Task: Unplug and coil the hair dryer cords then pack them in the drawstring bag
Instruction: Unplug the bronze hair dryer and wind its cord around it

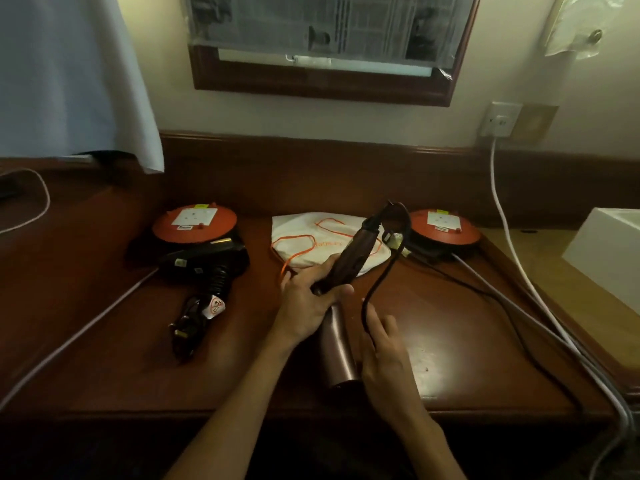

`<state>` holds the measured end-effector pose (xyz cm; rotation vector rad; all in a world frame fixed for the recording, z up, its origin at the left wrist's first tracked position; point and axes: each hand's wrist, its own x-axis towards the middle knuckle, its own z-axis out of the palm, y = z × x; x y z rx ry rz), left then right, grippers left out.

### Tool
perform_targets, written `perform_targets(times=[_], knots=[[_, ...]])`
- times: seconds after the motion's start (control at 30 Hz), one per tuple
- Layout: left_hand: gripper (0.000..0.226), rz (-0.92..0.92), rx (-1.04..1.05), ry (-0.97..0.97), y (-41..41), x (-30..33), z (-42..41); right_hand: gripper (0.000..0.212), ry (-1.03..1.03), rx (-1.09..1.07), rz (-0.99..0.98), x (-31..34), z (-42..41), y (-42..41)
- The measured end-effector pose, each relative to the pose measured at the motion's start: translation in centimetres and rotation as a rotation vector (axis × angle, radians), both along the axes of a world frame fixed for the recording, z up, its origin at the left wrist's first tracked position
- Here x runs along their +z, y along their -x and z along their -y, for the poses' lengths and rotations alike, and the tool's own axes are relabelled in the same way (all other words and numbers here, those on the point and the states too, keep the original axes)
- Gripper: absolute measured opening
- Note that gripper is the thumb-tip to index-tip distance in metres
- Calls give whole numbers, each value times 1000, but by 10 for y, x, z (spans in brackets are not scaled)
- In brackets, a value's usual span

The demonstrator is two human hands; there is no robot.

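At frame centre, the left hand (306, 299) clenches the bronze hair dryer (343, 292), handle slanting upper right; the right hand (384, 355), just right, pinches its black cord (375, 289).

White cloth drawstring bag (346, 233), orange cord; bronze-brown hair dryer (337, 355); black hair dryer (204, 259); orange-red round reels (195, 223).

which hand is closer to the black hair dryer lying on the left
Left. The left hand grips the brown dryer's handle just right of the black hair dryer. The right hand, pinching the cord, sits farther right and nearer the person.
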<state>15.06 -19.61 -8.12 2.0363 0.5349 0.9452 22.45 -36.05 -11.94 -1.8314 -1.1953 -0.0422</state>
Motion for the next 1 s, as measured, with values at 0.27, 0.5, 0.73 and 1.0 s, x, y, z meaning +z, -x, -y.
perform_targets(times=[0.27, 0.5, 0.73, 1.0], knots=[[88, -147, 69, -253, -3, 5, 19, 42, 92, 116, 176, -1, -6, -18], [80, -277, 50, -287, -10, 10, 13, 13, 92, 180, -191, 17, 5, -29], [74, -279, 23, -295, -6, 7, 9, 7, 172, 157, -727, 29, 37, -45], [77, -375, -77, -384, -3, 6, 3, 13, 110, 107, -770, 41, 1, -52]])
